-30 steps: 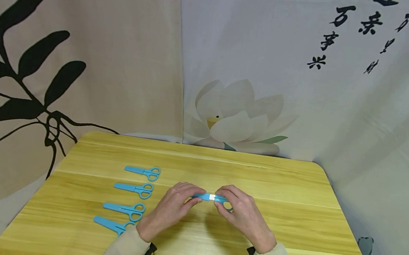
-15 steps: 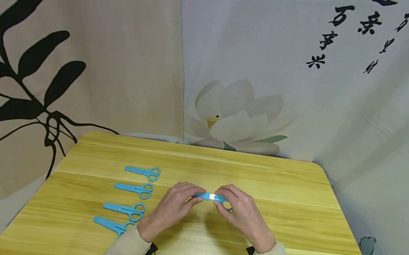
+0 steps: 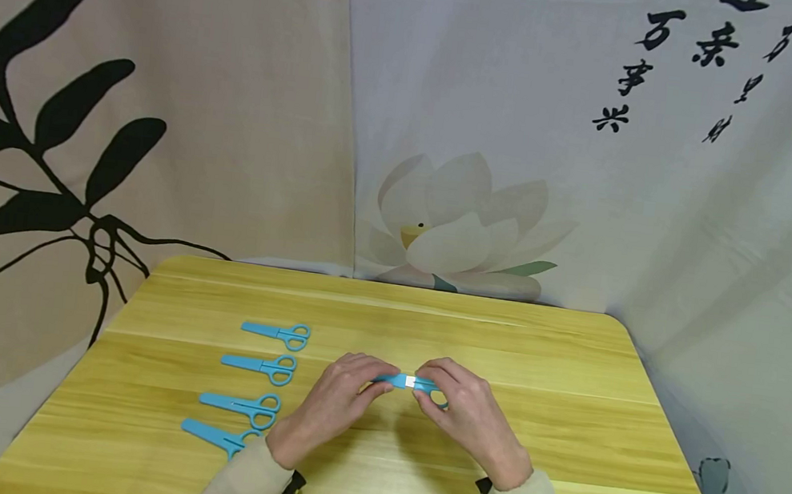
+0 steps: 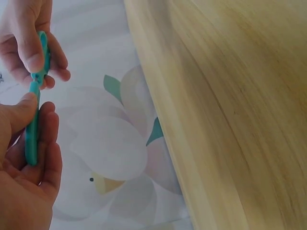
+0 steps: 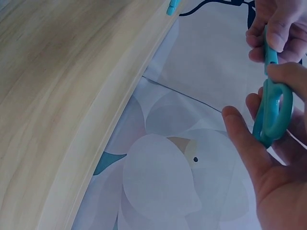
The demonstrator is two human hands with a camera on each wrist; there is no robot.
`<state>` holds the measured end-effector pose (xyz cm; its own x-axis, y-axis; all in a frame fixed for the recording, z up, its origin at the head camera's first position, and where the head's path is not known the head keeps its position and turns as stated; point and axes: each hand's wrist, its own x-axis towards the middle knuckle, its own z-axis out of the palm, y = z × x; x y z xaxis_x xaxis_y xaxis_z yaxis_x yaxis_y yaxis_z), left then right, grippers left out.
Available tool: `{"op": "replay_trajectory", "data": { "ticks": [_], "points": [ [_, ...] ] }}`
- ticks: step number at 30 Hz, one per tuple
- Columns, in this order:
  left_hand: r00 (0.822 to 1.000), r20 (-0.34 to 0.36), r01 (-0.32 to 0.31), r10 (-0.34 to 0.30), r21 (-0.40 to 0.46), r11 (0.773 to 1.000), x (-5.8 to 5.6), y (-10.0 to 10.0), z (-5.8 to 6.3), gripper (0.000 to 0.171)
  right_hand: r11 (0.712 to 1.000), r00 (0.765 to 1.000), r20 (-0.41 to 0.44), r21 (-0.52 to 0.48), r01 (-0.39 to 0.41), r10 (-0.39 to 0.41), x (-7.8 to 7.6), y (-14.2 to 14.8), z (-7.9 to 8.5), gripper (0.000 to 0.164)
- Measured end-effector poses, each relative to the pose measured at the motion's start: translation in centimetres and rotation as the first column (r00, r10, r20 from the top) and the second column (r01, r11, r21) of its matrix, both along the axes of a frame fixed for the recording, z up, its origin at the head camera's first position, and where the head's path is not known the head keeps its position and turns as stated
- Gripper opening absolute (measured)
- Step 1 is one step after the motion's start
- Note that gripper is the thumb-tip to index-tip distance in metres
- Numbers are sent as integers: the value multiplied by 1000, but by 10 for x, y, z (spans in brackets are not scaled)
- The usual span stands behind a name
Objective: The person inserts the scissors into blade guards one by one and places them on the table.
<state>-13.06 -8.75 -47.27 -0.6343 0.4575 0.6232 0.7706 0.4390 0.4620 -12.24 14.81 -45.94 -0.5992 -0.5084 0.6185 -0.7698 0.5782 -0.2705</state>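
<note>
Over the middle of the table, both hands hold one pair of blue scissors (image 5: 286,115) with its blade cover. My left hand (image 3: 329,405) pinches the blue cover (image 4: 31,139) between thumb and fingers. On the other side, my right hand (image 3: 479,421) grips the scissors by the handle end, and a finger loop shows below its fingers. A short bright strip of blade (image 3: 410,381) shows between cover and handles in the head view. In both wrist views the scissors and cover lie in one line. The fingers hide part of each.
Several more blue scissors lie in a column left of the hands: a far pair (image 3: 276,333), another pair (image 3: 258,365), one nearer (image 3: 239,405) and the nearest (image 3: 213,434), partly behind the left sleeve. The wooden table (image 3: 502,339) ends at a printed curtain (image 3: 481,127).
</note>
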Motion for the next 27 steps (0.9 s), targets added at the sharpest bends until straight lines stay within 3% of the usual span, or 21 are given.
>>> {"op": "replay_trajectory", "data": {
  "ticks": [9, 19, 27],
  "points": [
    [1000, 15, 1, -1, -12, 1000, 1, -1, 2, 17, 1000, 1000, 0, -2, -2, 2, 0, -2, 0, 23],
    [1000, -21, 4, -4, 0, 1000, -1, -1, -1, 19, 1000, 1000, 7, 11, 2, -2, 0, -4, 1, 22],
    [1000, 14, 15, -15, -22, 1000, -1, -2, 1, 16, 1000, 1000, 14, 15, -5, 4, 1, -5, 2, 22]
  ]
}}
